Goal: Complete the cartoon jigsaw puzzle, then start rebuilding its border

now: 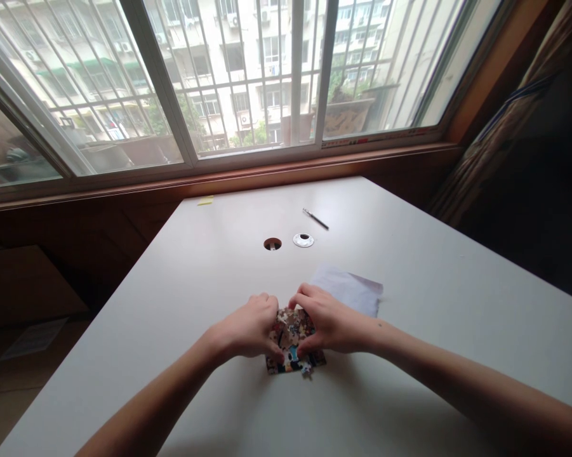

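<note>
A small, colourful jigsaw puzzle [292,325] lies on the white table in front of me, partly covered by my hands. My left hand [251,325] curls round its left side, thumb on the lower left part and fingers at the upper left edge. From the right, my right hand [327,322] grips it the same way, its thumb near a blue patch and its fingers at the far edge. A loose puzzle piece [306,369] juts out past the near edge. Several pieces seem to be heaped on the puzzle, but their outlines are too small to separate.
White paper [346,287] lies just beyond my right hand. Farther back are a round cable hole [272,244], a silvery ring-shaped cover [303,240] and a pen [316,219]. A yellow slip [205,200] sits at the far left corner of the table [171,298], below a barred window.
</note>
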A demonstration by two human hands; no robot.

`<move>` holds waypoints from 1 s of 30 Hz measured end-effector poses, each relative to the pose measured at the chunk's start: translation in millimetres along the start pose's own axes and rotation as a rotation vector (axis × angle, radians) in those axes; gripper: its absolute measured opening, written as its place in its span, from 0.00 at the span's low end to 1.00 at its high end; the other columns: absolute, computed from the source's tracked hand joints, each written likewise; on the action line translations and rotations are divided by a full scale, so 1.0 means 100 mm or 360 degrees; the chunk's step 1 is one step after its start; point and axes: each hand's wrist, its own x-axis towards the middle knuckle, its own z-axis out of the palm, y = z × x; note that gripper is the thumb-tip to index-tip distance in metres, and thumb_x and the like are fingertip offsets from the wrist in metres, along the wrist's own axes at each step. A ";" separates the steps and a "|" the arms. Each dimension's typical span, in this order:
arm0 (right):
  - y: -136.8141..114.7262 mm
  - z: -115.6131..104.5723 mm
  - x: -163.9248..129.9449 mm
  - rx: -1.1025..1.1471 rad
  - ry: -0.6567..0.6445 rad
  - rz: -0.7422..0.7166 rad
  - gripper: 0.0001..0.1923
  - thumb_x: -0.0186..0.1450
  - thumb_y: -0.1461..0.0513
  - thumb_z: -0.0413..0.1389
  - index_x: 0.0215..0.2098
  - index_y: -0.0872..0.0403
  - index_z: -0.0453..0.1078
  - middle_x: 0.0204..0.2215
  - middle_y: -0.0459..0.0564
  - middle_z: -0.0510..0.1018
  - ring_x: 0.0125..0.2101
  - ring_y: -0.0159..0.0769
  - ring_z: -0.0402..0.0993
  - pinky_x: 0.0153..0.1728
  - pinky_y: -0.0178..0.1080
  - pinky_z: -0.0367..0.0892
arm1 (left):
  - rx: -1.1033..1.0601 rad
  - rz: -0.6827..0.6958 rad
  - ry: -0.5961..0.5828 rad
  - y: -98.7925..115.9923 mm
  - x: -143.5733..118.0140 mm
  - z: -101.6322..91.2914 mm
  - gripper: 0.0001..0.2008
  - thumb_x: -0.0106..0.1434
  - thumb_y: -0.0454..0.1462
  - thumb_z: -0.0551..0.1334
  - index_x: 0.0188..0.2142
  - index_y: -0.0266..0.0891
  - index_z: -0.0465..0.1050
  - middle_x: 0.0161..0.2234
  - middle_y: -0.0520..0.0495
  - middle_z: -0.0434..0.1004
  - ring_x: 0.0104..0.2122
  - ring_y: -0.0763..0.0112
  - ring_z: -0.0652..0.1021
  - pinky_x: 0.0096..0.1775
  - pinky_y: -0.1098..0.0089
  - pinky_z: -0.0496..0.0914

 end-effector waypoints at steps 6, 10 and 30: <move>-0.02 -0.01 -0.01 0.0087 -0.0006 0.0047 0.19 0.53 0.60 0.69 0.39 0.53 0.68 0.39 0.49 0.70 0.38 0.38 0.68 0.37 0.38 0.65 | -0.0063 0.0096 0.0035 0.01 0.00 0.05 0.16 0.50 0.39 0.69 0.35 0.39 0.65 0.39 0.45 0.69 0.40 0.58 0.72 0.36 0.68 0.68; -0.03 -0.03 -0.01 0.0123 -0.0028 -0.0016 0.20 0.54 0.63 0.66 0.43 0.53 0.68 0.40 0.49 0.72 0.38 0.37 0.70 0.39 0.38 0.65 | -0.0165 0.0147 0.0086 0.02 0.01 0.07 0.12 0.51 0.35 0.65 0.33 0.40 0.62 0.35 0.48 0.71 0.33 0.64 0.72 0.30 0.70 0.62; 0.09 0.00 0.07 0.1082 0.0117 0.0165 0.05 0.64 0.65 0.52 0.38 0.54 0.69 0.28 0.45 0.74 0.26 0.32 0.71 0.28 0.36 0.67 | -0.1001 0.0060 0.0125 -0.22 0.12 -0.06 0.12 0.60 0.36 0.59 0.44 0.37 0.73 0.33 0.47 0.78 0.29 0.68 0.79 0.30 0.71 0.74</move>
